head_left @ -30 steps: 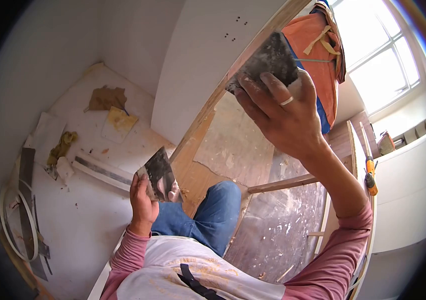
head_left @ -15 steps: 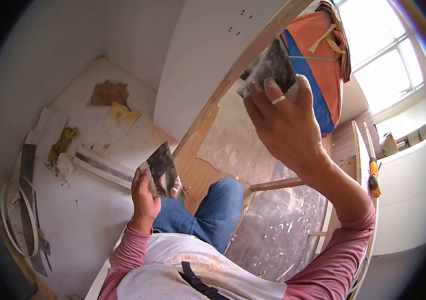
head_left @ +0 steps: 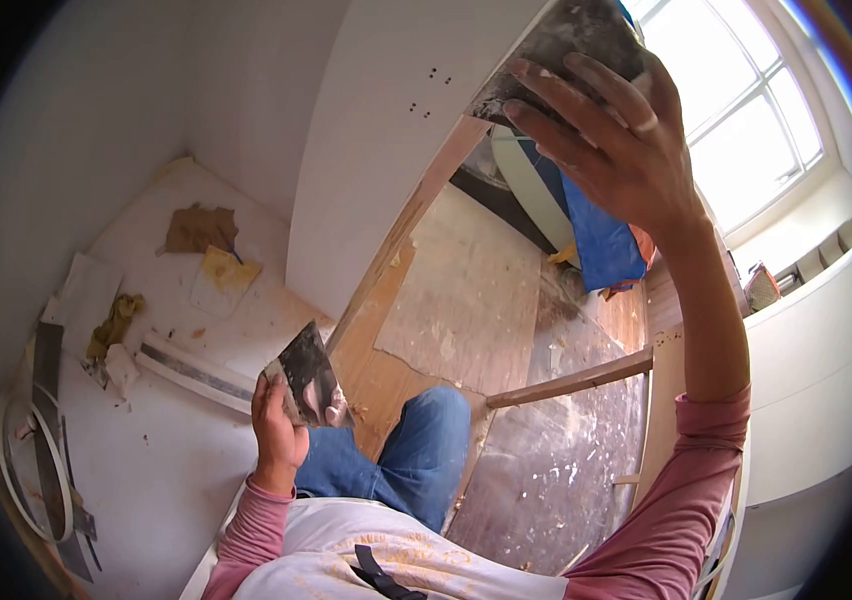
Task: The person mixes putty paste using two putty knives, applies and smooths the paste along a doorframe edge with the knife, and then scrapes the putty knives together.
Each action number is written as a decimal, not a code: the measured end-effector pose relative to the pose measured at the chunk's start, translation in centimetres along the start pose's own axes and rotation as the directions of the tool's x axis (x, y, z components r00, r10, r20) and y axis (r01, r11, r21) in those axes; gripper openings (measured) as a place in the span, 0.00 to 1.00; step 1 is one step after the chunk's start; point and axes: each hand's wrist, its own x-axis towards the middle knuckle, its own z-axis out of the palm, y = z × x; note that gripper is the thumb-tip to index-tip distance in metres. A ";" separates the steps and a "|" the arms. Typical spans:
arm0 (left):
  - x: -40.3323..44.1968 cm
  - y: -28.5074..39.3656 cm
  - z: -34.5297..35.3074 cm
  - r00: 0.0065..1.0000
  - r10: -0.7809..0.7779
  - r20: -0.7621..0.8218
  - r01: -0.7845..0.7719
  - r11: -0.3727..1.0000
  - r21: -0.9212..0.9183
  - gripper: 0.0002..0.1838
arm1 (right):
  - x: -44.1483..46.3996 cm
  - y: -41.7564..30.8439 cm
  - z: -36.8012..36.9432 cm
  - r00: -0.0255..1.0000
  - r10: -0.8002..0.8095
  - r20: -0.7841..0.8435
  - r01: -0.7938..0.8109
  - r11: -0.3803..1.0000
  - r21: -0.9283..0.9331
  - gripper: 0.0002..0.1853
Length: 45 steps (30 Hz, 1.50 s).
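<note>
My left hand grips a dark, thin putty scraper by its near edge, low in front of my body. A lump of pale pinkish putty sits on that plate. High up, my right hand spreads its fingers over a second dark scraper, a flat blade smeared with white. That blade lies at the bare wooden edge of a large white panel, overlapping its upper end. My right palm and thumb are partly hidden. Whitish dust coats the right fingers.
On the white surface at left lie a brown scrap, a yellow-stained sheet, a crumpled cloth and a long strip. A wooden crossbar spans the opening by my knee. A blue bag stands beyond, near the window.
My right hand has moved up and away along the panel edge with its scraper, the arm stretching out. The view has shifted slightly. My left hand keeps its hold on the scraper with putty.
</note>
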 end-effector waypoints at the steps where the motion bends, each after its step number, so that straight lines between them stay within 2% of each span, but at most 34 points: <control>1: 0.1 -0.1 -0.1 1.000 -0.002 0.005 0.002 1.000 -0.002 0.13 | 0.0 0.2 0.1 1.000 -0.001 0.015 0.001 1.000 -0.003 0.29; 6: 0.5 -0.5 -0.7 0.999 -0.021 0.034 0.022 1.000 -0.014 0.14 | 0.5 0.1 0.0 0.999 -0.026 0.040 0.028 0.998 -0.061 0.25; 9: 0.4 -0.2 0.3 0.999 -0.025 0.040 0.027 0.999 -0.042 0.14 | 3.5 -2.4 -3.0 0.976 0.074 0.205 -0.052 0.992 -0.113 0.22; 12: 0.6 -0.4 0.0 0.999 -0.016 0.044 0.018 0.998 -0.053 0.15 | 6.8 -4.9 -6.1 0.924 0.082 0.374 0.014 0.969 -0.247 0.21; 15: 0.4 0.1 0.3 0.999 -0.020 0.039 0.021 0.999 -0.024 0.15 | 7.0 -3.7 -7.9 0.893 0.137 0.429 -0.060 0.980 -0.189 0.21; 18: 0.5 -0.3 0.4 0.999 -0.011 0.038 0.012 0.999 -0.043 0.15 | 5.2 -0.6 -7.8 0.977 0.032 0.212 -0.011 0.995 -0.102 0.22; 21: 0.5 0.0 0.7 0.997 -0.006 0.072 0.011 0.998 -0.070 0.16 | 4.1 1.6 -5.7 0.997 -0.063 0.039 0.067 0.993 -0.098 0.23; 24: 0.4 0.4 1.2 0.996 0.009 0.087 -0.002 0.996 -0.086 0.16 | 4.1 2.7 -4.3 0.998 -0.047 0.050 0.055 0.985 -0.162 0.23; 27: 0.5 0.4 1.6 0.995 0.032 0.093 -0.022 0.995 -0.101 0.16 | 4.0 3.4 -3.6 0.997 -0.073 0.000 0.072 0.987 -0.140 0.21; 30: 0.6 0.4 1.9 0.993 0.047 0.112 -0.035 0.994 -0.108 0.16 | 5.1 2.5 -5.6 0.997 -0.039 0.068 0.049 0.986 -0.162 0.20; 33: 0.4 0.6 1.6 0.985 0.052 0.163 -0.033 0.993 -0.117 0.16 | 8.0 -0.6 -10.6 0.935 0.112 0.335 -0.021 0.964 -0.264 0.21; 35: 0.4 0.9 1.9 0.981 0.063 0.184 -0.040 0.991 -0.129 0.16 | 8.9 -1.2 -12.9 0.893 0.137 0.429 0.011 0.946 -0.325 0.22; 37: 0.3 1.4 2.3 0.984 0.056 0.169 -0.036 0.992 -0.124 0.16 | 8.8 -0.5 -13.7 0.909 0.123 0.398 0.005 0.952 -0.305 0.23; 39: 0.3 1.0 2.3 0.985 0.062 0.164 -0.046 0.994 -0.101 0.15 | 6.8 2.2 -13.5 0.969 0.069 0.239 -0.022 0.980 -0.196 0.23; 41: 1.0 0.5 1.5 0.982 0.077 0.175 -0.071 0.997 -0.038 0.15 | 5.7 4.0 -12.7 0.979 0.004 0.204 0.044 0.972 -0.231 0.24; 42: 0.7 0.9 2.1 0.982 0.067 0.178 -0.052 0.995 -0.085 0.15 | 5.3 4.8 -12.2 0.982 -0.026 0.187 0.073 0.966 -0.249 0.25; 45: 0.6 1.4 2.3 0.974 0.057 0.219 -0.043 0.997 -0.068 0.15 | 4.7 6.4 -10.6 0.998 -0.032 0.059 0.043 0.981 -0.191 0.27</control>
